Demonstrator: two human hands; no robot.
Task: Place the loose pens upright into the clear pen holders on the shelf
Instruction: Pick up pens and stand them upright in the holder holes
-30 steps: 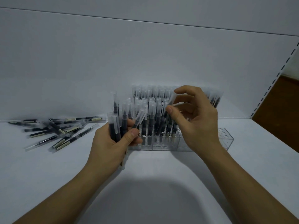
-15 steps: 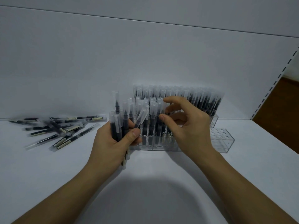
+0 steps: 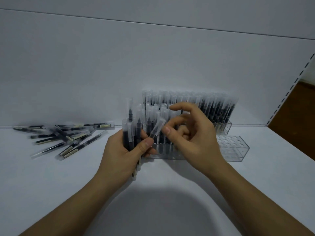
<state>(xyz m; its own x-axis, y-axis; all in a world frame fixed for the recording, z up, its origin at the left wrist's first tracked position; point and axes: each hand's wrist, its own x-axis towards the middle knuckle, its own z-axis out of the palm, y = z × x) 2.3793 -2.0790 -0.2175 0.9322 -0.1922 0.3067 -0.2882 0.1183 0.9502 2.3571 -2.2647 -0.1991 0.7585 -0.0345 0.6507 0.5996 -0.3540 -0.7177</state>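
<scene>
My left hand (image 3: 122, 150) is shut on a bundle of several black pens (image 3: 132, 133) with clear caps, held upright just left of the front clear pen holder (image 3: 238, 150). One pen of the bundle tilts right, its cap (image 3: 157, 127) beside the thumb of my right hand (image 3: 194, 138). That hand hovers in front of the holder with fingers apart and nothing in it. The front holder has pens in its left part and bare holes at its right end. A rear holder (image 3: 225, 128) is packed with upright pens (image 3: 213, 106). Loose pens (image 3: 68, 137) lie in a heap at the left.
Everything sits on a white shelf board (image 3: 170, 193) with a white back panel (image 3: 153, 65). A slotted shelf upright (image 3: 289, 89) runs along the right edge, with brown floor beyond it.
My right hand has come down and left from the tops of the standing pens to the tilted pen in my left hand's bundle. The left hand has stayed put.
</scene>
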